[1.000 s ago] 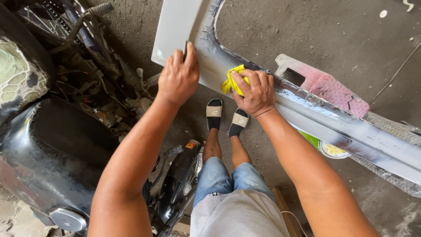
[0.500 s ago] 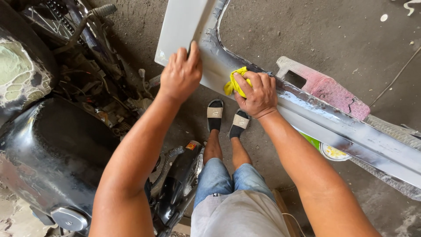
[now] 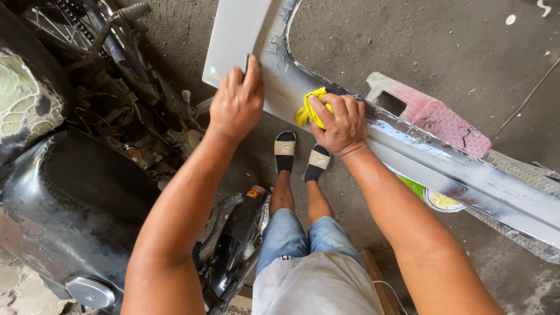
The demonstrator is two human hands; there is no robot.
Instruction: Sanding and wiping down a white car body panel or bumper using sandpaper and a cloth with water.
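Black motorcycle (image 3: 64,192) fills the left of my view, tank scuffed and dull, parked close against the person's left leg. Across the top and right runs a long grey body panel (image 3: 443,169), wet and streaky along its ridge, one end propped near a pink block (image 3: 434,114) on the concrete floor (image 3: 420,46); a green-and-white tub (image 3: 434,198) peeks out from under it. Compared with a second ago the framing sits slightly lower and the panel's broad pale end reads larger, but the contact points have barely moved: I judge this as a steady rubbing pass on the same spot, not a reposition. Left hand (image 3: 236,102) lies flat on the panel's wide end, fingers spread, bracing it, grip loose and holding nothing. Right hand (image 3: 338,122) is clamped on a yellow cloth (image 3: 309,108), pressed to the ridge just beside the curve. Sandalled feet (image 3: 297,154) stand below.
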